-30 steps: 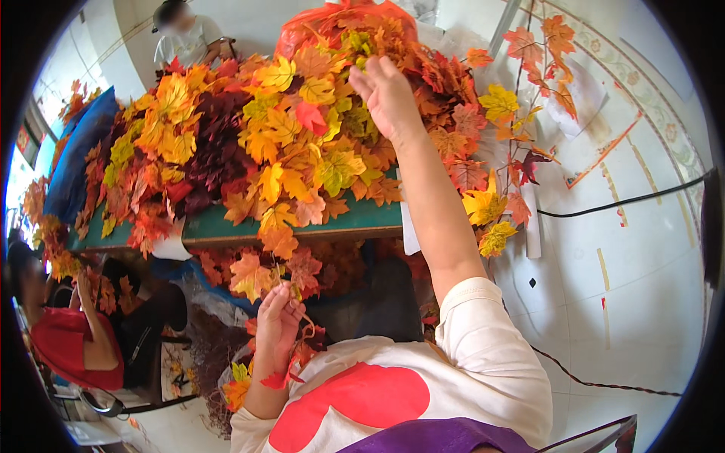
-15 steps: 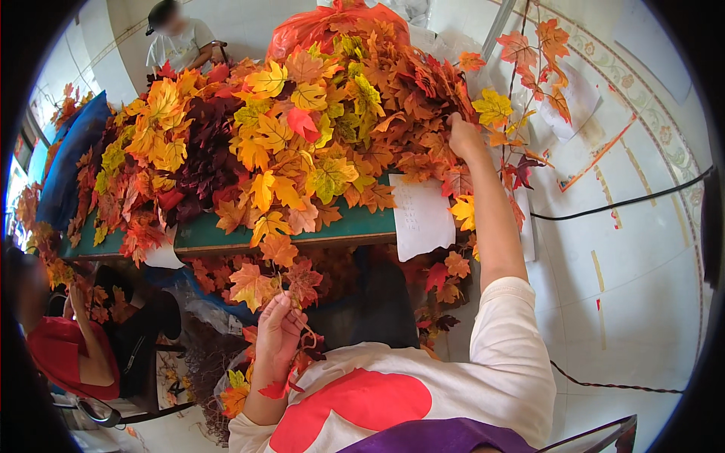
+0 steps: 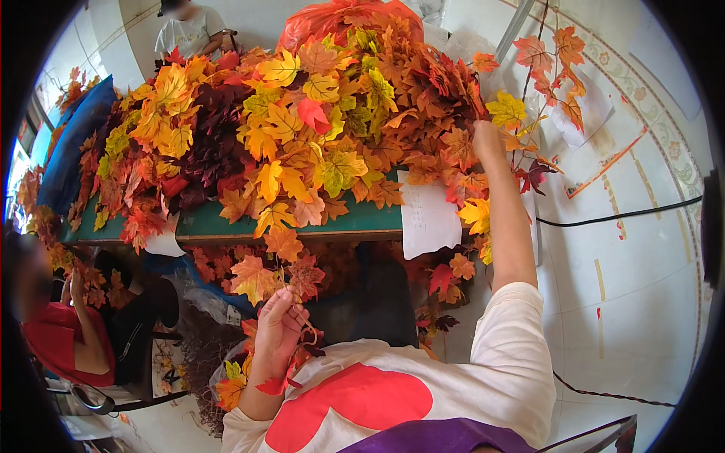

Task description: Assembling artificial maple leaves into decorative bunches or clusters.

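Observation:
My left hand (image 3: 279,323) is in front of the table edge, thumb and fingers pinched on the stem of an artificial maple leaf spray (image 3: 257,279). Orange and reddish leaves fan out above the fingertips, and a thin pale stem end loops below them. Reaching far forward, my right hand (image 3: 491,143) is at the right edge of a big pile of artificial maple leaves (image 3: 423,113). Its fingers look curled in against rust-orange leaves; the fingertips and whatever they grip are hidden. A yellow leaf (image 3: 506,109) is just beyond that hand.
The heap covers most of a green table (image 3: 302,226); white paper sheets (image 3: 430,219) hang over its front edge. Behind is a red plastic bag (image 3: 347,23). A leafy branch (image 3: 559,68) rises at right. One person (image 3: 68,340) sits at left, another (image 3: 189,34) at the back.
The whole view has shifted slightly. My right hand has moved a little to the right along the edge of the pile. My left hand keeps its pinch on the spray.

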The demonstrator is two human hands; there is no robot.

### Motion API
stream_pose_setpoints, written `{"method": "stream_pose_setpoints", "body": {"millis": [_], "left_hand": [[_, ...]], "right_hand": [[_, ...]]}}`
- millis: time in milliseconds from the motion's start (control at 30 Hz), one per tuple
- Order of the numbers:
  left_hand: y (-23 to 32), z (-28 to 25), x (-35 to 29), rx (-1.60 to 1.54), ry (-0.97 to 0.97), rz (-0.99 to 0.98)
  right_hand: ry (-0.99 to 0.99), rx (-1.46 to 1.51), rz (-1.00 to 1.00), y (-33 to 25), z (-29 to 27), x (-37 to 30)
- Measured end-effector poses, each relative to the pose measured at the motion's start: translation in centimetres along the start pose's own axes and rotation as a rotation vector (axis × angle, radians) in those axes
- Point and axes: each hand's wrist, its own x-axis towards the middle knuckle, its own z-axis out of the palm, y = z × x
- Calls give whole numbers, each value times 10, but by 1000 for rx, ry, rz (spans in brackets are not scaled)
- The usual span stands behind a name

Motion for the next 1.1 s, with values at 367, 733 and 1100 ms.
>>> {"method": "stream_pose_setpoints", "body": {"millis": [367, 733, 1100], "left_hand": [[8, 24, 2, -55, -48, 35], [0, 28, -9, -81, -78, 66], [-3, 26, -11, -34, -70, 51]], "right_hand": [[-155, 1258, -400, -135, -65, -110], [-779, 1273, -517, -217, -59, -216], [-649, 1260, -556, -216, -52, -224]]}}
